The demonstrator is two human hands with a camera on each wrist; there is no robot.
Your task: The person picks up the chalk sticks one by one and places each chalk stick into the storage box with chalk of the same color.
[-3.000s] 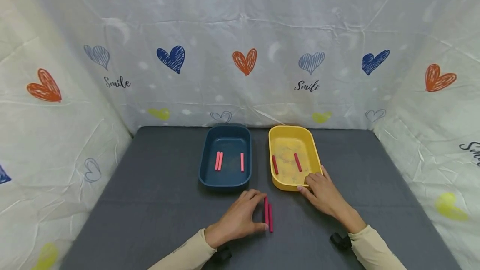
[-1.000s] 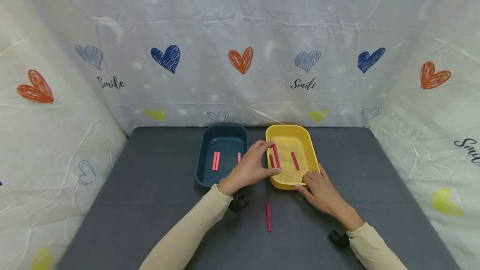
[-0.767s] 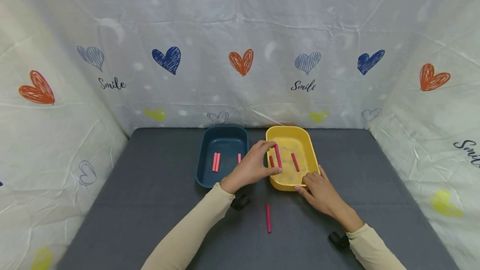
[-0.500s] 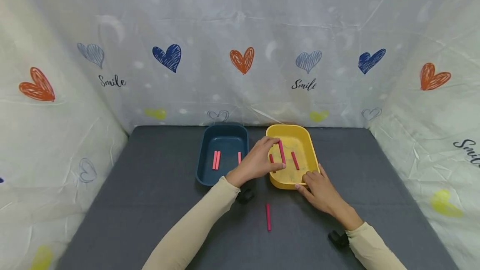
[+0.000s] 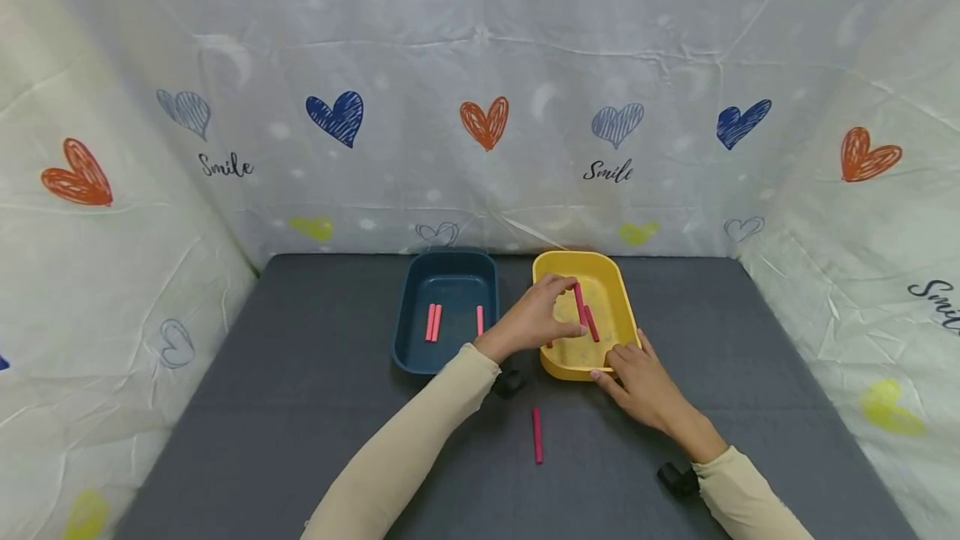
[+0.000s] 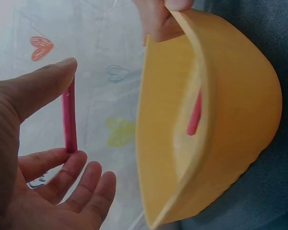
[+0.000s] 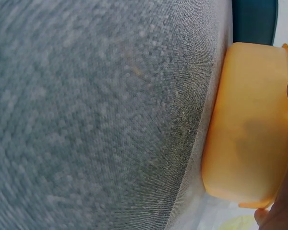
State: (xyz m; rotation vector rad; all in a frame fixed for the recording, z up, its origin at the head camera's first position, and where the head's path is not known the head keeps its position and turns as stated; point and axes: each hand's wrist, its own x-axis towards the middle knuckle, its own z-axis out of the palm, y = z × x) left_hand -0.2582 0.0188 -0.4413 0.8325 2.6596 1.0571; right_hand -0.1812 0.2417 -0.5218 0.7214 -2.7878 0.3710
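Observation:
My left hand (image 5: 536,315) pinches a dark pink, crayon-like stick (image 5: 581,304) by its two ends, thumb against fingertips. In the left wrist view the stick (image 6: 69,117) is held beside the yellow tray (image 6: 240,110), above its opening in the head view. My right hand (image 5: 645,382) grips the near right corner of the yellow tray (image 5: 566,372), fingers over the rim. Inside lies one dark red stick (image 5: 592,324); another stick (image 5: 550,345) is mostly hidden behind my left hand. One more dark pink stick (image 5: 537,436) lies on the table.
Left of the yellow tray stands a dark blue tray (image 5: 408,361) holding a pair of light pink sticks (image 5: 433,322) and a single one (image 5: 480,319). Both trays are on a grey cloth-covered table (image 5: 315,407). A heart-printed curtain (image 5: 480,182) encloses the back and sides.
My left hand took one of the two dark pink sticks from the table, carried it to the yellow tray, and moved it rightward over it. My right hand keeps its place.

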